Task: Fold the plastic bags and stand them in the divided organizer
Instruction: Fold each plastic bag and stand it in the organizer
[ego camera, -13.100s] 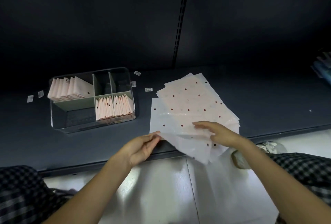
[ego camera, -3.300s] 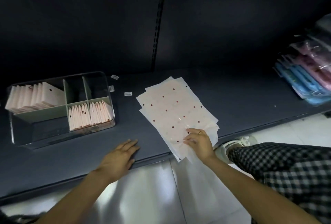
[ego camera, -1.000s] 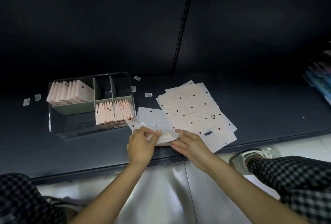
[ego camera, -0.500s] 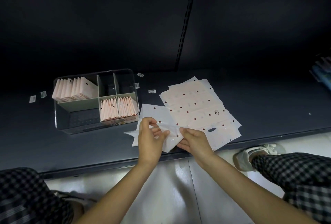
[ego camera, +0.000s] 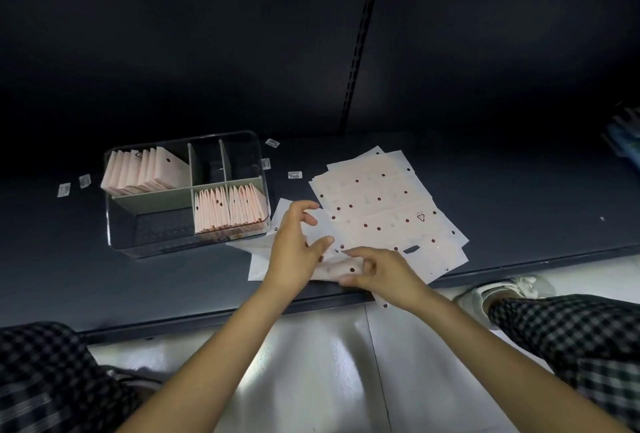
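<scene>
At the bottom of the frame two forearms reach up from between checkered trouser legs toward the edge of a dark shelf [ego camera: 519,190]. Just right of centre the right hand [ego camera: 384,273] rests with fingers curled on the near end of a partly folded bag [ego camera: 323,268], thumb and forefinger seeming to pinch its edge. Beside it the left hand [ego camera: 294,245] is half open, its fingers arched over a raised flap of the same bag while its thumb presses down; whether it truly grips the film I cannot tell. This one looks mid-fold, not yet ready to stand. Right of the hands lies a fanned stack of flat bags [ego camera: 384,204], pale with dark red dots, all left to fold. Farther back, left of centre, the clear divided organizer [ego camera: 119,242] holds upright folded bags in its rear left compartment [ego camera: 145,171] and its front right pair [ego camera: 228,209]; the two small rear cells and the front left space look empty. By my reckoning the job is perhaps past halfway
</scene>
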